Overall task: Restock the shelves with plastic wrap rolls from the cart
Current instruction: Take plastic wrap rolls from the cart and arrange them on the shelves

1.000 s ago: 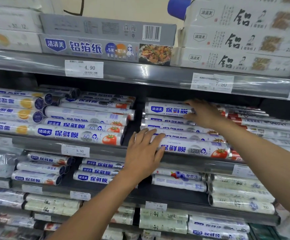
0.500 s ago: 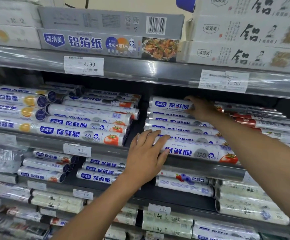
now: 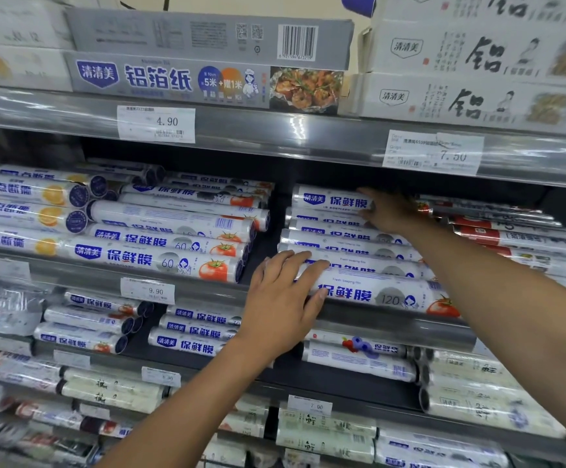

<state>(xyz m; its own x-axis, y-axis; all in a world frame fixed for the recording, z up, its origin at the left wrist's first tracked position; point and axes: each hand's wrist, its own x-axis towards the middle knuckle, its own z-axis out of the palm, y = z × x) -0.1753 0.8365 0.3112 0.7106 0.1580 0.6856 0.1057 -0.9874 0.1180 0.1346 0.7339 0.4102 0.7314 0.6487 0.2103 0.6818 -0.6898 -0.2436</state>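
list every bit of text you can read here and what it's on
"4.90": top left price tag
"7.50": top right price tag
"9.90": middle price tag
"7.00": lower price tag
"清清美 铝箔纸": grey foil box
"保鲜膜 60": left tomato roll
"保鲜膜 120": front roll under left hand
Barcode digits, tags' small print: too blurred

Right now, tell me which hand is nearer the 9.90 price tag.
Left. The left hand rests on the front 120 roll, just right of the 9.90 price tag; the right hand touches the top roll, higher and farther right.
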